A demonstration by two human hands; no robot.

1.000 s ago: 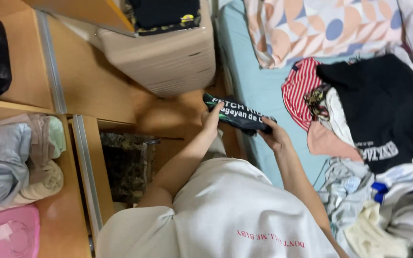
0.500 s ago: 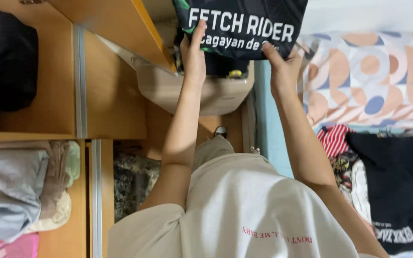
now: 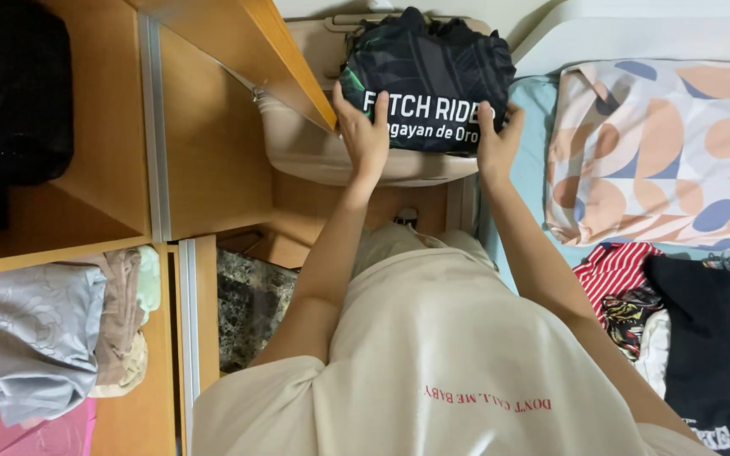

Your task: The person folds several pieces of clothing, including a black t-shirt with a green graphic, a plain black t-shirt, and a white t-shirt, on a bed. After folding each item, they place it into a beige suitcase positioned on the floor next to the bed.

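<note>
View from above of a person in a beige T-shirt (image 3: 458,371) with both arms stretched toward the far side of the scene; the left hand (image 3: 363,131) lies with fingers spread on the left part of a folded black garment with white lettering (image 3: 428,80), thumb under its near edge, gripping it; the right hand (image 3: 496,139) clasps the garment's right near corner, fingers curled over the top face; the garment rests on top of a beige suitcase (image 3: 314,148) at far centre, partly under the edge of an open wooden wardrobe door (image 3: 247,42). At left, wooden wardrobe shelves (image 3: 103,169): a black bag (image 3: 10,93) on the upper shelf; folded grey and beige clothes (image 3: 35,338) on the lower one. At right, a bed with a patterned pillow (image 3: 661,152); nearer, a red-and-white striped garment (image 3: 614,270) and a black garment (image 3: 716,346) lying just beside each other.
</note>
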